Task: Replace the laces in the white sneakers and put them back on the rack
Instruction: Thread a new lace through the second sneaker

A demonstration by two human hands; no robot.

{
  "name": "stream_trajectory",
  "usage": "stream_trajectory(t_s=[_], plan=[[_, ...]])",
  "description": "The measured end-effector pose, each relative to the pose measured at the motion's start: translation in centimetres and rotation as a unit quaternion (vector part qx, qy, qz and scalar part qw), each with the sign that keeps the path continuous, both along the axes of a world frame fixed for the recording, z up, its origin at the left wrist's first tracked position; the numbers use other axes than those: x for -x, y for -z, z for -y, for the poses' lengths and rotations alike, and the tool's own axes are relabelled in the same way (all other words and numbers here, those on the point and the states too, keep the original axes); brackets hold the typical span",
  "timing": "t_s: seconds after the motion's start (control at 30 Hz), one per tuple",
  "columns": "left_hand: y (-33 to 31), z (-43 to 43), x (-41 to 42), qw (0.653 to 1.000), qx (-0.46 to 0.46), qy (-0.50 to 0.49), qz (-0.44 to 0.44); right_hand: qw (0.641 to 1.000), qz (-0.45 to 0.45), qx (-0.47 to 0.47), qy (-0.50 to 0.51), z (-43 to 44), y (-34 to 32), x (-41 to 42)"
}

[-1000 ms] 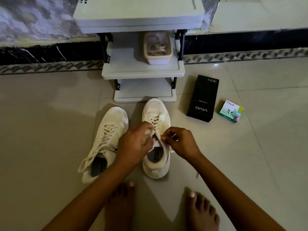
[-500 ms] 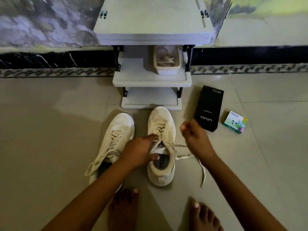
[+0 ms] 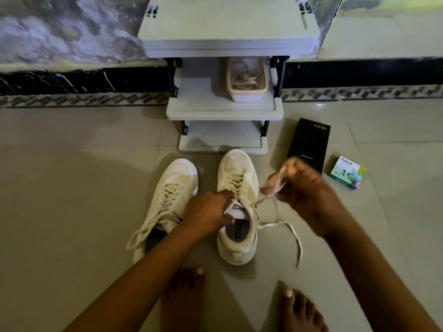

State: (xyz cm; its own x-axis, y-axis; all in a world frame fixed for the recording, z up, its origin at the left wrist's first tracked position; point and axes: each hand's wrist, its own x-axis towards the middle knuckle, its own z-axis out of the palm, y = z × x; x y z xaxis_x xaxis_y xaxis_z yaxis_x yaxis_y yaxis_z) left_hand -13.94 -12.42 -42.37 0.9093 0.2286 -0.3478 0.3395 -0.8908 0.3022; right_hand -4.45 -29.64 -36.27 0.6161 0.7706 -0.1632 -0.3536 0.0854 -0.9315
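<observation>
Left hand [image 3: 208, 212] grips the tongue of the right-side sneaker [image 3: 236, 173]; right hand [image 3: 304, 195] pinches its lace [image 3: 275, 223], pulled out sideways, loose end trailing on the floor tiles [image 3: 72, 188]. The right hand is motion-blurred, finger detail unclear. The other sneaker [image 3: 172, 183] sits just left, heel hidden by the left forearm. Both at the foot of the rack [image 3: 225, 110], top cut off; tub [image 3: 247, 98] of laces on its middle shelf. Black box [image 3: 309, 144], green box [image 3: 347, 174] right. Dim light.

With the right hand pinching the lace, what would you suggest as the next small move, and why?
Probably pull the lace out of the next eyelet row with the right hand, while the left hand steadies the sneaker by its tongue: the top is unthreaded, but the crossings toward the toe are still laced.
</observation>
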Motion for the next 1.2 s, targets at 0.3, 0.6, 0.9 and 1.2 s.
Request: stream_trajectory(t_s=[0.3, 0.6, 0.9, 1.2], plan=[[-0.2, 0.1, 0.0, 1.0, 0.006, -0.004, -0.007, 0.903, 0.076, 0.418, -0.056, 1.1, 2.1, -1.7], [-0.2, 0.1, 0.1, 1.0, 0.007, -0.012, -0.005, 0.81, 0.276, 0.503, -0.119, 0.3, 7.4, 0.0], [-0.3, 0.1, 0.3, 0.999, 0.038, -0.024, -0.003, 0.878, 0.306, 0.356, -0.094, -1.5, 7.4, -0.1], [0.1, -0.2, 0.4, 0.996, 0.078, -0.037, -0.002, 0.961, -0.01, 0.273, 0.031, -2.7, 4.1, -0.6]])
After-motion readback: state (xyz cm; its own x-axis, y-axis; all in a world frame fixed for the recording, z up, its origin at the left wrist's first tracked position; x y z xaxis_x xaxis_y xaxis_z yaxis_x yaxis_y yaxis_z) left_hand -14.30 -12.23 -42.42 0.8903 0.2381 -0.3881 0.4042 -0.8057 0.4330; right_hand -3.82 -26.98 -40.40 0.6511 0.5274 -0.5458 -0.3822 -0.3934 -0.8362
